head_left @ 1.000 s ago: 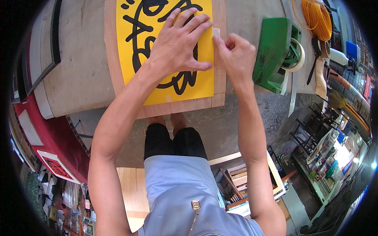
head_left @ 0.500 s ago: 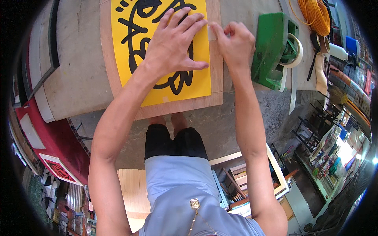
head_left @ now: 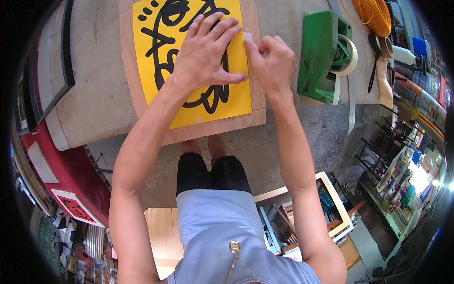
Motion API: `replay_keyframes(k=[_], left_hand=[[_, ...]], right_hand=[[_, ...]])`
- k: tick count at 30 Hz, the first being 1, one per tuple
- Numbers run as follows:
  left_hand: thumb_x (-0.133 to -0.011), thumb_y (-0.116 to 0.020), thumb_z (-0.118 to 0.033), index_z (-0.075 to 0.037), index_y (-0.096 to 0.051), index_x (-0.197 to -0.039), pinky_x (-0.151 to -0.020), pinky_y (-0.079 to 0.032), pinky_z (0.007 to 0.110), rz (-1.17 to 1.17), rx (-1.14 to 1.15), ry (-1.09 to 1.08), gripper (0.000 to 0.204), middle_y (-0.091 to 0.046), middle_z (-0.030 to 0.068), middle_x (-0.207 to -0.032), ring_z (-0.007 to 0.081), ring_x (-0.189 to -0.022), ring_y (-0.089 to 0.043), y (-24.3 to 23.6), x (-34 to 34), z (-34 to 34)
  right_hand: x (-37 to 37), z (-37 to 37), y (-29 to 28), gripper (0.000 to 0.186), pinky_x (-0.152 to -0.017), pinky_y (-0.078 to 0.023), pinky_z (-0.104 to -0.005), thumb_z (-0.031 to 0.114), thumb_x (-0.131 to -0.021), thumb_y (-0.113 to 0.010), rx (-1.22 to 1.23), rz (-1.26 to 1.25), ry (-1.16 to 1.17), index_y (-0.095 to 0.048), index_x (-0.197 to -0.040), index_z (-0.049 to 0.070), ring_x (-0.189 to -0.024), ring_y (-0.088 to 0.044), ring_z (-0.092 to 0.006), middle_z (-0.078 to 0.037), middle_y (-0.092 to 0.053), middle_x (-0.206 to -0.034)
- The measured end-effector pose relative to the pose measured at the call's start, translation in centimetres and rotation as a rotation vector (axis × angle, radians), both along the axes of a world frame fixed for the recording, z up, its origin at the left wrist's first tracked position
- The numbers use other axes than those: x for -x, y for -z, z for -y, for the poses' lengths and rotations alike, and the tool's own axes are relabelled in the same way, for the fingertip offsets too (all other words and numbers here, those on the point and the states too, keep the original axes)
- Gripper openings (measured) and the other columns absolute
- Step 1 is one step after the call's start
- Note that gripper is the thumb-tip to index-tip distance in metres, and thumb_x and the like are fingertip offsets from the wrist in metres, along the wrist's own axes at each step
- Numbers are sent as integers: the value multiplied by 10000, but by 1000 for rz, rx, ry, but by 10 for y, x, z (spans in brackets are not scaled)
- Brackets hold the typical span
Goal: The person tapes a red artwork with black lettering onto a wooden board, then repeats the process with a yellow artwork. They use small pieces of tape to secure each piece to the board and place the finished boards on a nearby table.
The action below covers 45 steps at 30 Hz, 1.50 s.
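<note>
My left hand (head_left: 202,57) lies with its fingers spread on a yellow sheet (head_left: 151,68) bearing bold black looping marks. The sheet rests on a pale wooden board (head_left: 258,113). My right hand (head_left: 273,64) is curled closed at the sheet's right edge, its thumb touching a small pale, translucent strip (head_left: 248,36), apparently tape, which lies over the board; whether the curled fingers hold anything is hidden. Just to the right stands a green tape dispenser (head_left: 312,54) with a roll of cream tape (head_left: 351,55).
The grey worktable (head_left: 99,90) also carries orange cord (head_left: 378,14), a metal ruler (head_left: 352,113) and a white bottle (head_left: 403,55). A dark-edged panel (head_left: 59,99) and red surface (head_left: 80,170) are at left. Wooden frames (head_left: 333,203) stand low at the right.
Over the last second the board, sheet and both hands have shifted slightly leftward in the view, along with the dispenser. The hands keep nearly the same places and shapes on the sheet and its edge.
</note>
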<state>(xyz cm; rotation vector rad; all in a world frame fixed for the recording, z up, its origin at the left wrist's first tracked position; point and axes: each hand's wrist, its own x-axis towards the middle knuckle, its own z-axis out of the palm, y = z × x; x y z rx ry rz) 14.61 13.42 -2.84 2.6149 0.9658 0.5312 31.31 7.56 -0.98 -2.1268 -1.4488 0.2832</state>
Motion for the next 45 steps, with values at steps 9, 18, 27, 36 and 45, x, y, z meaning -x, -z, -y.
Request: replay_keyframes(k=[9,18,27,36,45], left_hand=[[-667,-695,-744,-119,-540,-1364,-1219,-212,471,19,-47,21,949,-502,51,-1442,282,-1401,-379,-1,-3,-2],[-685,-692,-769,-311,-568,-1341,-1234,-184,492,-11,-71,36,810,-473,30,-1476,279,-1435,-350,3,3,0],[-674,-794,-663,-325,-698,-1191,-1231,-181,498,29,-75,86,625,-486,36,-1469,295,-1438,-349,1,2,-4],[-676,-739,-725,-337,-680,-1192,-1223,-189,497,7,-110,93,648,-489,42,-1458,295,-1435,-347,1,0,-5],[-642,-727,-756,-268,-573,-1362,-1228,-180,495,-40,-77,57,882,-488,43,-1475,287,-1437,-356,-4,0,-7]], right_hand=[[1,5,-6,323,-609,-464,-469,318,-838,-738,41,19,-5,-626,-694,51,-695,-624,-362,-119,-613,-772],[-82,129,-96,238,-807,-473,-354,288,-915,-734,-163,171,342,-701,-982,62,-930,-579,-174,-40,-627,-966],[-170,129,-61,248,-937,-529,-467,241,-969,-668,73,-1421,179,-684,-1052,8,-1168,-558,-210,-121,-558,-1323],[-126,169,-27,187,-1078,-452,-536,158,-936,-697,-303,-1179,72,-730,-822,14,-1345,-481,-280,-144,-497,-1457],[-117,203,-68,142,-971,-494,-397,151,-865,-771,-206,84,233,-743,-928,27,-1133,-635,-306,-151,-640,-1289]])
